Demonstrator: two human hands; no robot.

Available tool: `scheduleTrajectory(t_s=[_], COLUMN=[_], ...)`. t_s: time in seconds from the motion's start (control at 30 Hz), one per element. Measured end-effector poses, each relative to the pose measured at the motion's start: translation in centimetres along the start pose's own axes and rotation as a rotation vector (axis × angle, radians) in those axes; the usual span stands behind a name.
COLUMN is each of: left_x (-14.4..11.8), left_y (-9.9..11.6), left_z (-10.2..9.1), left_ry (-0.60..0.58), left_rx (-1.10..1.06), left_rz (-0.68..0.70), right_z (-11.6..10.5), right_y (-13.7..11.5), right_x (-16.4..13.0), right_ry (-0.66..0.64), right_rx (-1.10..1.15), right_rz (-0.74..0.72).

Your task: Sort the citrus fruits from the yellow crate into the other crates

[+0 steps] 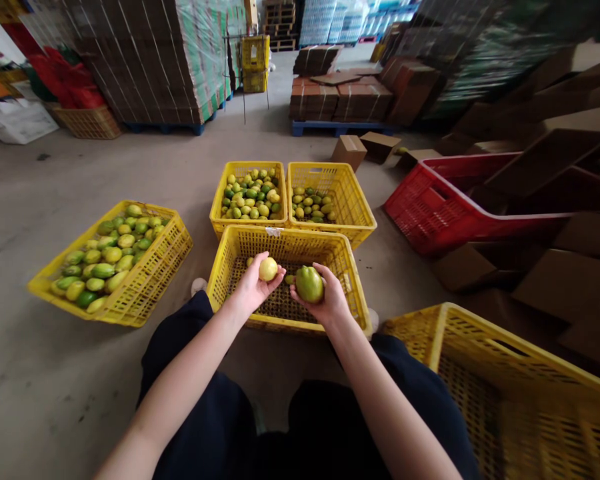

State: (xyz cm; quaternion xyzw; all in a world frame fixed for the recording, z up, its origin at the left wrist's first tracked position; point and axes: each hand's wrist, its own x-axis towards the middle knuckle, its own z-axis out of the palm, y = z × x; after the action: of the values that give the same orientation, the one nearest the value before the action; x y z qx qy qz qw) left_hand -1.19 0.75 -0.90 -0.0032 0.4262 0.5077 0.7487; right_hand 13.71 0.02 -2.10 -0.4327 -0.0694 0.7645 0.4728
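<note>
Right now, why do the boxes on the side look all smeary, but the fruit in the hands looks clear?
In the head view, the brown cardboard boxes at the right edge are smeared by blur and stretched by the wide lens. The middle is sharp: the round yellow fruit in the left hand and the bigger green fruit in the right hand. Light is soft, with faint shadows.

Smooth-skinned lemon [268, 269] above a yellow plastic crate [230, 263].

The crates [287, 248] are yellow, one crate [445, 213] red, the fruit [268, 269] yellow and green, the trousers [205, 413] black.
</note>
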Motion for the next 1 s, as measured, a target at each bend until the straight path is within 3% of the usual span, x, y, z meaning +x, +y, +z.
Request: scheduleTrajectory(t_s=[0.1, 0.2, 0.43, 0.53, 0.83, 0.9, 1.0], left_x=[0.2, 0.4, 0.4, 0.4, 0.1, 0.2, 0.0], left_y=[-0.2, -0.4, -0.5, -0.3, -0.1, -0.3, -0.5], left_z=[-0.3, -0.6, -0.3, -0.2, -0.3, -0.3, -0.3], left_ry=[-0.045, -0.066, 0.016, 0.061, -0.056, -0.052, -0.058], left_rx=[0.039, 0.073, 0.028, -0.05, -0.013, 0.051, 0.205], left_rz=[-0.041, 0.0, 0.056, 0.033, -0.052, 0.005, 0.277], right_z=[1.0, 1.3, 0.7, 0.7, 0.4, 0.3, 0.1], right_y=[-0.3, -0.4, -0.3, -0.2, 0.1, 0.5, 1.1], right_x=[-0.9, -1.2, -0.3, -0.1, 0.1, 0.2, 0.2], right_ry=[0.088, 0.096, 0.144, 0.125, 0.036, 0.012, 0.023], right_rx=[-0.048, 0.006, 0.086, 0.127, 0.11, 0.026, -0.196], right_rz=[-0.008, -0.047, 0.127, 0.114, 0.111, 0.027, -0.375])
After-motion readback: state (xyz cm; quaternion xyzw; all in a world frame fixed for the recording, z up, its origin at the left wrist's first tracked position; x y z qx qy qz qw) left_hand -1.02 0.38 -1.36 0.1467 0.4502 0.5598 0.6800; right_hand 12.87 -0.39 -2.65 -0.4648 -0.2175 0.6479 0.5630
